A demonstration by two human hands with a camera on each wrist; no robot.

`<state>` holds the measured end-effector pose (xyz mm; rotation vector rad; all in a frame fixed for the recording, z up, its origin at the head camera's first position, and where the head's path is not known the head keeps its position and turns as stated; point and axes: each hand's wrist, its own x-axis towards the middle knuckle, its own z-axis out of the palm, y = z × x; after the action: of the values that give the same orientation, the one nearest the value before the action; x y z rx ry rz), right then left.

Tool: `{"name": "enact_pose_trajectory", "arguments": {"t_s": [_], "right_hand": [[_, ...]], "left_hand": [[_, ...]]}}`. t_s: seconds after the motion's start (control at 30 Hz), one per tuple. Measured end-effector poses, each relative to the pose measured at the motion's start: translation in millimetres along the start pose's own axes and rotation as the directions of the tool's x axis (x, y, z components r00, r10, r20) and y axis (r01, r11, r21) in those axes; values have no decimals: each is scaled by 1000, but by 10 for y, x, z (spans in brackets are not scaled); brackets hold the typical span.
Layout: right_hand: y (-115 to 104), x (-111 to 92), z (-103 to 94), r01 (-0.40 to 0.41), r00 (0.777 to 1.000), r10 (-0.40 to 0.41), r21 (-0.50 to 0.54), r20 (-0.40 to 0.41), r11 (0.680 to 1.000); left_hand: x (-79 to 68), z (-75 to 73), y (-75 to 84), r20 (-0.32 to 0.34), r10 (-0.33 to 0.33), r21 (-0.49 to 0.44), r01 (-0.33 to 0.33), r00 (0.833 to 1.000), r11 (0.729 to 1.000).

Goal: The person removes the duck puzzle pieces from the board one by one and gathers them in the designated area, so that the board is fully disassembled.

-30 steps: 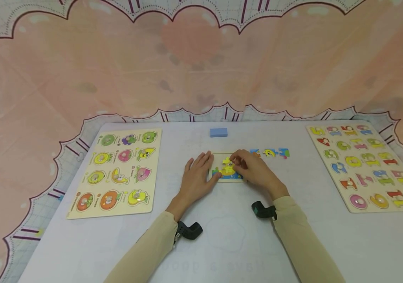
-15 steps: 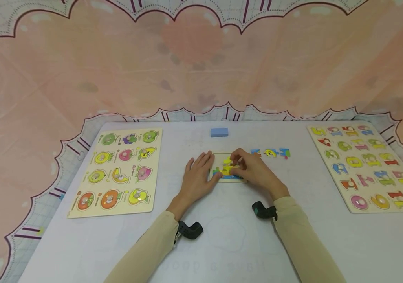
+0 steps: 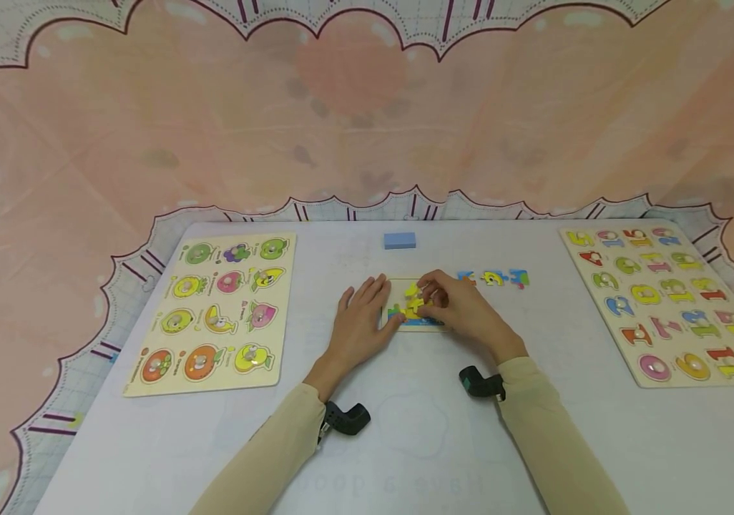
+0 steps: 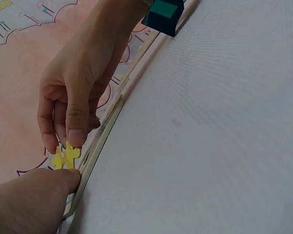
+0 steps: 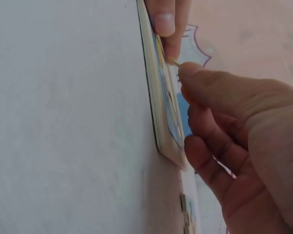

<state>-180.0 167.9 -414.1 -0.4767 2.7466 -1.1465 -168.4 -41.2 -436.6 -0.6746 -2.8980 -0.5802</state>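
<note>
My left hand [image 3: 359, 318] rests spread along the left side of a small wooden puzzle board [image 3: 398, 287], its thumb touching the lower left corner. Over the board, my right hand [image 3: 460, 306] pinches a yellow puzzle piece [image 4: 72, 155] between thumb and fingers. The left wrist view has that piece tilted on edge, just beyond the left thumb. In the right wrist view only a thin yellow rim of the piece [image 5: 175, 62] shows at the fingertips. Blue, green and yellow pieces lie in the board's lower part. My right hand hides its right side.
Right behind my right hand lie loose puzzle pieces [image 3: 493, 277] in a row. A blue block [image 3: 399, 241] sits farther back. A fruit puzzle board [image 3: 282, 297] lies at left, a letter puzzle board [image 3: 657, 309] at right. Black cameras [image 3: 348, 419] sit on both wrists.
My right fingers shift slightly over the board, and the yellow piece turns and tilts in them. The left hand stays in place.
</note>
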Motion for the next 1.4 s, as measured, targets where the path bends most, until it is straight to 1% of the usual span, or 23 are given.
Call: {"name": "enact_pose_trajectory", "arguments": {"t_s": [0.3,0.4,0.53,0.67,1.13,1.3,1.4], "right_hand": [[43,-23,-43,61,998,-62,77,12,995],[50,-33,-49,97,995,-98,105,10,990],[55,-38,-61,122,992,-123,114,1,986],[68,-53,-75,106,994,-107,113,2,988],[164,-101,-140,-1,999,3,68,-32,998],[214,-128,-189,-2,1000,3,61,-31,998],[255,-147,-219,12,999,-10,62,-36,998]], "left_hand": [[5,2,0,2,-2,-2,2,1000,1000],[4,2,2,-1,-3,-2,3,1000,1000],[1,0,-3,-6,-5,-1,5,1000,1000],[-4,5,-9,-7,-5,1,5,1000,1000],[-8,17,-6,-10,0,-8,-1,1000,1000],[-13,23,-14,-4,-1,-10,1,1000,1000],[-18,28,-20,-10,4,-13,-4,1000,1000]]}}
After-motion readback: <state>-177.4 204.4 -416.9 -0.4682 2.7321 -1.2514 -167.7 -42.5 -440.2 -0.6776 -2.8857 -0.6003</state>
